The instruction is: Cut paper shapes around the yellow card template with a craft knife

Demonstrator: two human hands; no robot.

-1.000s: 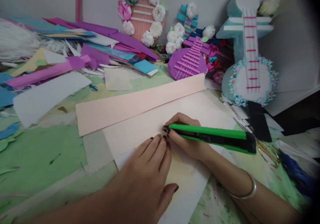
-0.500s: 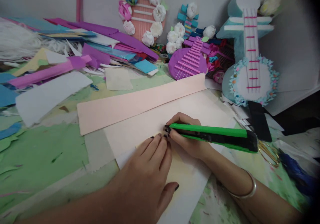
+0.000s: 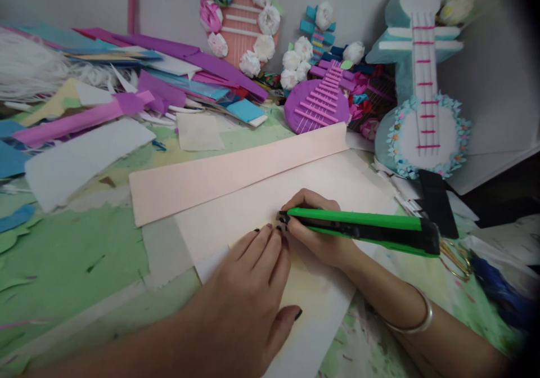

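My right hand (image 3: 318,229) grips a green and black utility knife (image 3: 363,229) like a pen. Its tip end is down at the pale sheet (image 3: 236,209), and its body slants back over my wrist to the right. Whether the blade is out is hidden by my fingers. My left hand (image 3: 253,277) lies flat on the sheet with fingers stretched and thumb apart, the fingertips close beside the knife tip. Between the left fingers and the sheet a thin pale edge (image 3: 232,246) shows. Just beyond both hands lies a long pale pink strip (image 3: 236,172), its right end bent up.
Paper and foam scraps (image 3: 88,156) crowd the left. Decorated model instruments stand along the back: a purple one (image 3: 316,105), a peach one (image 3: 241,23), a light blue one (image 3: 386,125). Gold-handled scissors (image 3: 455,260) lie at right beside a black strip (image 3: 437,203).
The back end of the utility knife has shifted slightly to the right. Both hands stay in nearly the same place on the sheet.
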